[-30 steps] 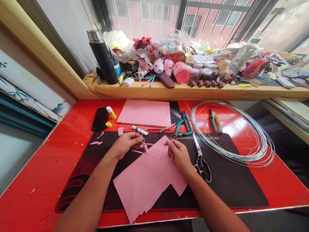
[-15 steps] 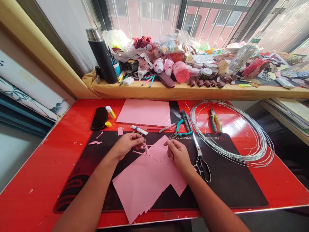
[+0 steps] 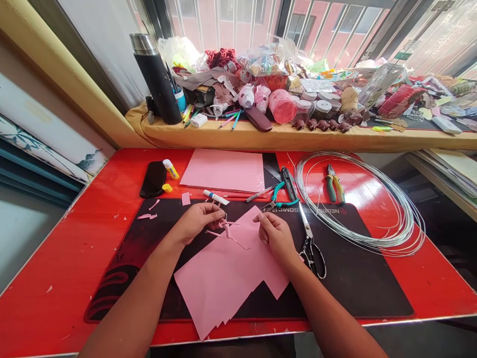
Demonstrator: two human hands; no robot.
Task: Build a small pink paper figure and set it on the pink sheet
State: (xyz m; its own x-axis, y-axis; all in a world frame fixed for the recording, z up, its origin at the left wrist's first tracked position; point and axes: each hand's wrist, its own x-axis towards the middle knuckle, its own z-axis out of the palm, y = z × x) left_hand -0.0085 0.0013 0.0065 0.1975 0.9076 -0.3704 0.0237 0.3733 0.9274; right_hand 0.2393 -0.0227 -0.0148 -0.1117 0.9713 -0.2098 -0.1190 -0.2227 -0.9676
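Between the thumb and fingers of my left hand point(image 3: 203, 221) is a small pink paper-wrapped wire figure point(image 3: 227, 230), held by the ring at its top, its thin limbs spread out. Below it lies a pink paper sheet point(image 3: 219, 283) with a stepped, cut edge, slanting across the black mat point(image 3: 354, 278). My right hand point(image 3: 274, 233) is closed over the sheet's upper right part, thumb against curled fingers; whether anything is in that pinch cannot be made out. Scissors point(image 3: 309, 243) lie just right of this hand, and teal-handled pliers point(image 3: 278, 199) lie beyond it.
A large wire coil point(image 3: 406, 219) and green-yellow pliers point(image 3: 334, 185) lie at right. Behind the mat are stacked pink sheets point(image 3: 223, 171), a utility knife point(image 3: 288, 183), a white tube point(image 3: 216, 197), a glue stick point(image 3: 171, 169) and a phone point(image 3: 153, 178). Craft supplies crowd the windowsill point(image 3: 298, 140).
The view has shifted slightly. Both hands and the wire figure stay in nearly the same place over the pink sheet.
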